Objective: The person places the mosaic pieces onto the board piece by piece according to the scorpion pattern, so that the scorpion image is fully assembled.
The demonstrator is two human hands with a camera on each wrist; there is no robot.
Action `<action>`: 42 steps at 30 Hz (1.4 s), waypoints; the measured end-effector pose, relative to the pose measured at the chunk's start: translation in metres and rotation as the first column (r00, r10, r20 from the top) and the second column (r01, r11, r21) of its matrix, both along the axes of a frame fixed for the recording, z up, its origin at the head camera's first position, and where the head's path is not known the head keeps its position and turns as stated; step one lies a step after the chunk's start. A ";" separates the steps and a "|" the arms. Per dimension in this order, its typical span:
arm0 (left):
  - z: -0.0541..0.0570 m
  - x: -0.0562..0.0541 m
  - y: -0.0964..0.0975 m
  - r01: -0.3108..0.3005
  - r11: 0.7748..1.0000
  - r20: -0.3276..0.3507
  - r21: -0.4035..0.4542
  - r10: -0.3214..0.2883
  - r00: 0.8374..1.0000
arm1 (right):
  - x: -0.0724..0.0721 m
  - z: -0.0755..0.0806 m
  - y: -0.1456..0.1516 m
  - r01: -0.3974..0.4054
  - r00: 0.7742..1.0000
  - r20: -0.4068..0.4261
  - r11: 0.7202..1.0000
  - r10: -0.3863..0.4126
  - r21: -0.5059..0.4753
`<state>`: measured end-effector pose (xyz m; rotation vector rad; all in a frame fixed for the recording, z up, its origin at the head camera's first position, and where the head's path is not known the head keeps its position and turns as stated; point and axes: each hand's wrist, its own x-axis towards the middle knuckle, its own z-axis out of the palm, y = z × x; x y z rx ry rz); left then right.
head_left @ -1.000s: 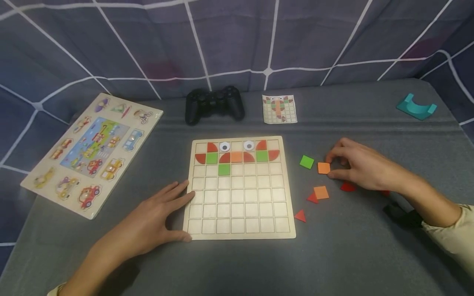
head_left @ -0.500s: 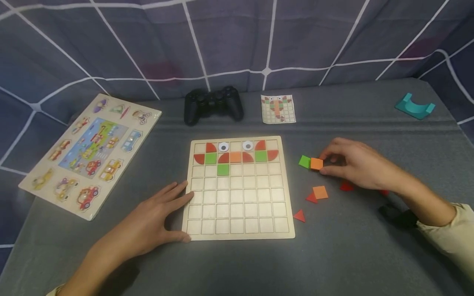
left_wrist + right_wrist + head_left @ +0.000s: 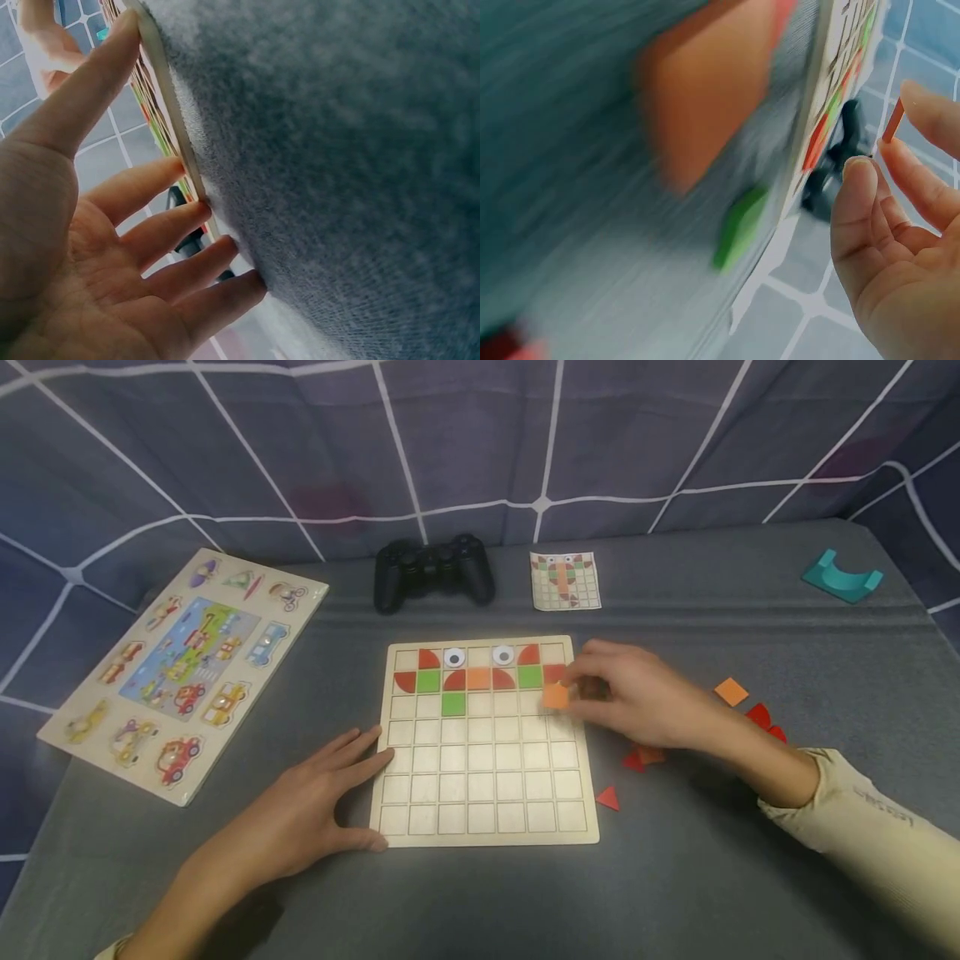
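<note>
Orange square tile (image 3: 556, 697) is up off the table, pinched by the right hand (image 3: 637, 697) between thumb and fingertips; the pinch looks nearly closed, just tile-thick. Right wrist view has it edge-on, clear of the board. Gripping the rim like that probably keeps the face free for laying flat. From here it hangs over the right side of the gridded wooden board (image 3: 453, 840).

Board: googly eyes (image 3: 454, 657), red quarter-circles (image 3: 429, 658) and a few squares in the upper rows, a green square (image 3: 453, 703) in row three, lower cells bare. Left hand (image 3: 311, 802) is spread, thumb at the near left corner, fingertips along the left edge, nothing grasped; likely there to stop the board sliding.

Right of the board, loose pieces: an orange square partly over a red triangle (image 3: 633, 762), another red triangle nearer the board, a further orange square (image 3: 731, 692) and red pieces (image 3: 759, 716) by the forearm. Close to hand, presumably for easy picking. Loose green piece (image 3: 741, 225) shows only at the right wrist.

Behind: pattern card (image 3: 566, 582), face up, seemingly set there for copying. Controller (image 3: 433, 572), picture puzzle (image 3: 255, 677), teal stand (image 3: 843, 578) sit well apart, apparently just parked.
</note>
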<state>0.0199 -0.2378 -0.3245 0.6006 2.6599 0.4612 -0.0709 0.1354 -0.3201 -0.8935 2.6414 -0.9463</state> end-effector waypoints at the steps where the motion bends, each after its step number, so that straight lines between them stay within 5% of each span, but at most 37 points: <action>1: 0.000 0.000 0.000 0.001 1.000 -0.002 0.000 -0.001 1.000 | 0.000 0.001 -0.006 -0.006 1.000 0.008 1.000 0.006 0.004; 11: 0.000 0.000 -0.001 0.005 1.000 -0.012 0.003 -0.005 1.000 | -0.005 -0.001 -0.062 -0.096 0.990 -0.092 0.992 0.103 0.076; 18: -0.001 0.000 -0.001 0.000 1.000 -0.009 0.011 0.000 1.000 | -0.009 -0.004 -0.083 -0.090 0.992 -0.076 0.980 0.105 0.176; 25: -0.002 0.000 0.000 -0.005 1.000 -0.004 -0.003 0.005 1.000 | -0.010 -0.007 -0.090 -0.064 0.992 -0.095 0.972 0.088 0.227; 42: -0.002 0.000 0.000 -0.003 1.000 -0.010 -0.010 0.003 1.000 | -0.012 -0.012 -0.088 -0.104 0.993 -0.037 0.979 0.112 0.175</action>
